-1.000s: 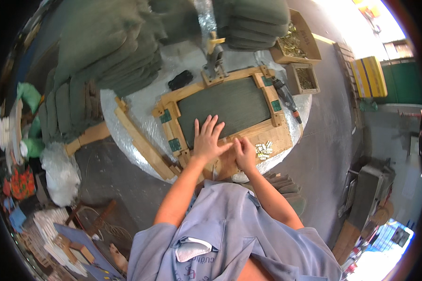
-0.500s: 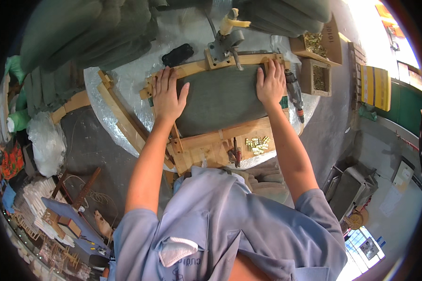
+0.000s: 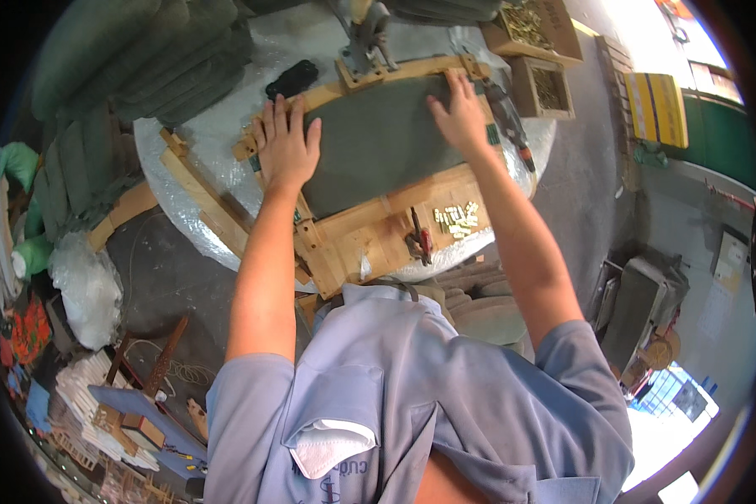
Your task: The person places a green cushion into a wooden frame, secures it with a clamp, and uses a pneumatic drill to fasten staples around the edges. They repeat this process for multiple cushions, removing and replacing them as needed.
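Note:
A dark grey-green panel (image 3: 374,139) lies within a wooden frame (image 3: 412,197) on the plastic-covered round table. My left hand (image 3: 284,144) lies open on the panel's left end, fingers stretched toward the frame's far left corner. Across from it, my right hand (image 3: 464,122) rests open at the panel's right end, with its fingertips near the frame's far edge. A metal toggle clamp (image 3: 368,46) is fixed to the middle of the far rail. Neither hand is wrapped around anything.
Right of the frame lies a power screwdriver (image 3: 510,122). On the near board are red-handled pliers (image 3: 420,239) and several small brass-coloured pieces (image 3: 456,220). Wooden strips (image 3: 197,189) lie at left, a black object (image 3: 291,79) beyond. Grey-green panels (image 3: 151,67) are stacked far left; a wooden box (image 3: 542,88) stands far right.
The frame and table sit higher and further left in the picture. My right hand's fingers have come closer together and its thumb points further over the panel; the left stays on the left end.

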Demonstrator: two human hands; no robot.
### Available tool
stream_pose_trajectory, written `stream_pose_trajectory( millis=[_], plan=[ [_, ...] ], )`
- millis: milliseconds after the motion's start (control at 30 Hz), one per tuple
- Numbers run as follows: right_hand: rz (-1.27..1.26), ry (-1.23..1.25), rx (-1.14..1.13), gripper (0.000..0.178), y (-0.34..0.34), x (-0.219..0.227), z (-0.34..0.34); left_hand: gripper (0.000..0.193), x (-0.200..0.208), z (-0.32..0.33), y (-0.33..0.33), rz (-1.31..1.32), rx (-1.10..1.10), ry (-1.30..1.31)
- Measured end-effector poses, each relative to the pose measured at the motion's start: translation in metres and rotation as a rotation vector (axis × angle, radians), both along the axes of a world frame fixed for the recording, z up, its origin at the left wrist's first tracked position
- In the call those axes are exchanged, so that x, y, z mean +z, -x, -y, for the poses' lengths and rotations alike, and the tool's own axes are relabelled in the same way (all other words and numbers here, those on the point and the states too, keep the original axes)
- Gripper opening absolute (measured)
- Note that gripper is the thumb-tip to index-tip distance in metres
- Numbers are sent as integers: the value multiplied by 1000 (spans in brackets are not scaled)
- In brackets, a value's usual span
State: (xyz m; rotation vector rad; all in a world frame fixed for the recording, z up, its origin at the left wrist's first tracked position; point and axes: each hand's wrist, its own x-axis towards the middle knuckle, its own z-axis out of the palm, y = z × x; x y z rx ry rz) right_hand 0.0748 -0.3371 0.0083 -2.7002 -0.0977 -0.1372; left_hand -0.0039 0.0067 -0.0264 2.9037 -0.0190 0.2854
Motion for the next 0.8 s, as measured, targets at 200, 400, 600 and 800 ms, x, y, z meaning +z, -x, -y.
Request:
stream_pose_trajectory(
  millis=[200, 400, 600, 800],
  plan=[
    [-144, -569, -109, 30, 198, 12, -34, 63, -12, -2, 5, 59, 22, -15],
    [-415, -1045, -356, 22, 300, 5, -20, 62, -16, -1, 7, 74, 27, -6],
    [-500, -789, -401, 22, 343, 28, -3, 62, -20, -2, 5, 88, 26, 17],
    [-221, -249, -293, 38, 286, 20, -31, 62, -20, -3, 5, 93, 32, 33]
  ],
)
